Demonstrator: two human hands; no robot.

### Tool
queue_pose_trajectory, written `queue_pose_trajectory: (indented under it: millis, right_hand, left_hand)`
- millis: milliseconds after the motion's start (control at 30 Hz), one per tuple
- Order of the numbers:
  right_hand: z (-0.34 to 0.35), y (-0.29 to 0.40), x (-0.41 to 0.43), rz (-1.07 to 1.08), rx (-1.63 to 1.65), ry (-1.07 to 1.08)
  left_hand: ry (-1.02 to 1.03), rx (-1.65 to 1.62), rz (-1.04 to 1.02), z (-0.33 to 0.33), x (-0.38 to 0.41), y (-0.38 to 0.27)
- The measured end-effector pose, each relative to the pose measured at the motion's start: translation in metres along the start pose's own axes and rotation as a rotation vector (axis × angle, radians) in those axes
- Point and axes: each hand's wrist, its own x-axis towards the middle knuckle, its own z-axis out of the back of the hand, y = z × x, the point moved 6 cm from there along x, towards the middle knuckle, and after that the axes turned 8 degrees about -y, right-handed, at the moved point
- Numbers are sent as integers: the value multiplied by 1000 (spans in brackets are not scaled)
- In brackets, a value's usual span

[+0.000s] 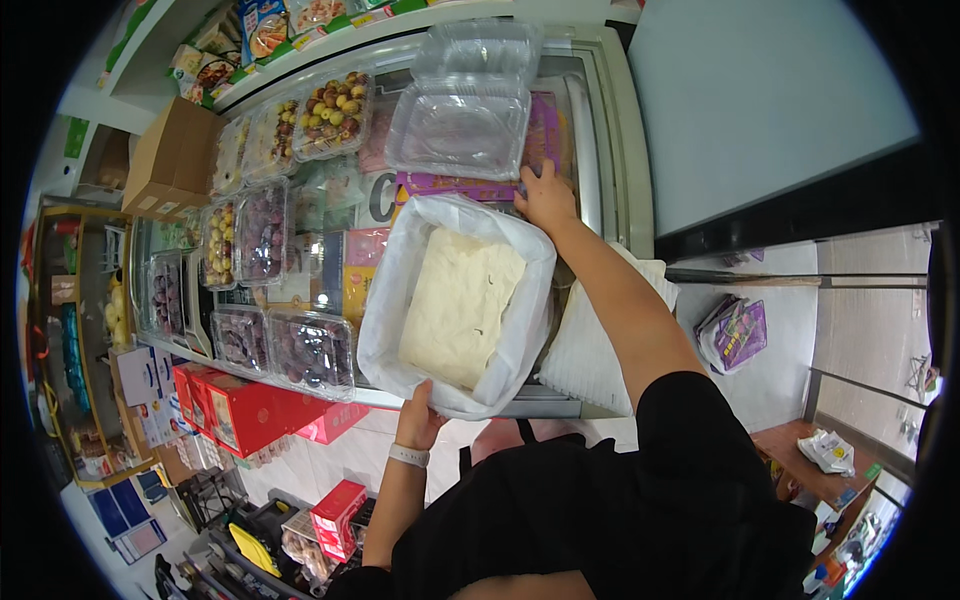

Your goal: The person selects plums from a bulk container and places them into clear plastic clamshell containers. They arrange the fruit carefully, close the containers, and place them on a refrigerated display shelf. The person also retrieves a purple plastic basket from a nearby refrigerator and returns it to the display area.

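Note:
A plastic-lined box (525, 300) lies in front of me on the glass-topped freezer, with a pale, creased sheet (457, 307) at its bottom. My left hand (421, 420) grips the box's near rim, the thumb on the liner. Over by the far right corner of the box, my right hand (546, 196) has its fingers bent down at the near right corner of a clear plastic clamshell container (459, 127); whether they grip it is not plain. That container stands with its lid raised and holds nothing. Beneath it is a purple plastic crate or tray (544, 124).
Clamshells of jujubes (331, 112) and of dark purple fruit (311, 352) cover the freezer's left part, beside a cardboard box (171, 157). A stack of white foam trays or sheets (592, 345) lies under my right forearm. Red gift boxes (247, 409) stand along the near left edge.

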Motion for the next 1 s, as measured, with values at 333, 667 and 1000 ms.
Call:
queue_pose_trajectory:
  millis: [333,667,1000]
  right_hand:
    - [105,102,-73,-34,683,89]
    - [94,-131,-299,-882,187,-283]
    - [89,-61,-327,-720,89,-421]
  left_hand:
    - [-57,-43,34,13,27,-3]
    - [20,-78,-90,17,-38,-26]
    - [79,-98,-96,37,-101,-46]
